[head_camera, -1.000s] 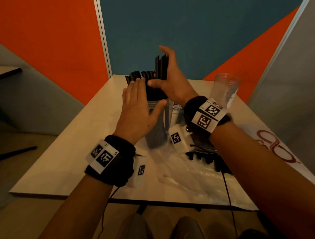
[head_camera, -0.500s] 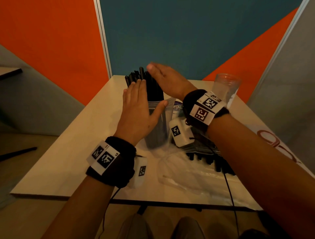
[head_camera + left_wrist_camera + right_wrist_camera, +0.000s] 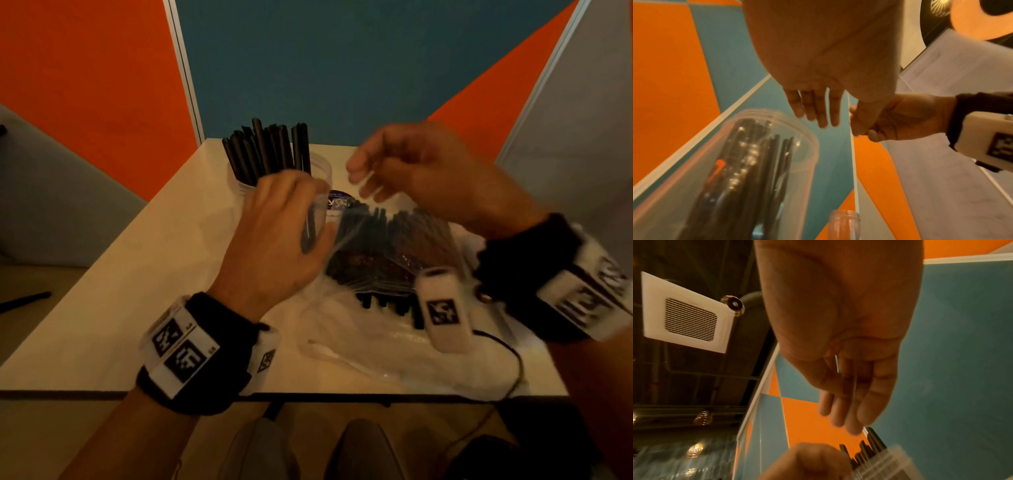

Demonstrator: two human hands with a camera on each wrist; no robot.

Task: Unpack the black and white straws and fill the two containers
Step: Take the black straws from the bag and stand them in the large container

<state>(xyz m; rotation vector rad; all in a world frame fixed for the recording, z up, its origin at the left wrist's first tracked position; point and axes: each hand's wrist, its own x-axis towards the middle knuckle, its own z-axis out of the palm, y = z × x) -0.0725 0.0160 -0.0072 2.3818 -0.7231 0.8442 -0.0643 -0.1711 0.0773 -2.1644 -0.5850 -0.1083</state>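
A clear container (image 3: 319, 167) stands at the table's far middle, with black straws (image 3: 267, 148) upright in it. My left hand (image 3: 284, 212) hovers in front of it, fingers relaxed and holding nothing; the left wrist view shows its fingers (image 3: 813, 113) straight above the container (image 3: 777, 162). My right hand (image 3: 394, 178) is blurred in the air to the right, loosely curled and empty, above a clear bag of black straws (image 3: 387, 246). In the right wrist view its fingers (image 3: 849, 410) hang open over the straw tips (image 3: 869, 444). A second, empty clear container (image 3: 844, 224) shows only in the left wrist view.
Crumpled clear plastic wrap (image 3: 376, 346) lies on the white table (image 3: 137, 291) near its front edge. A cable (image 3: 510, 356) trails from my right wrist. Orange and teal wall panels stand right behind the table.
My right hand has left the straw tops and swung back to the right, over the bag. My left hand has come off the container's side. The straws now stand settled in the container.
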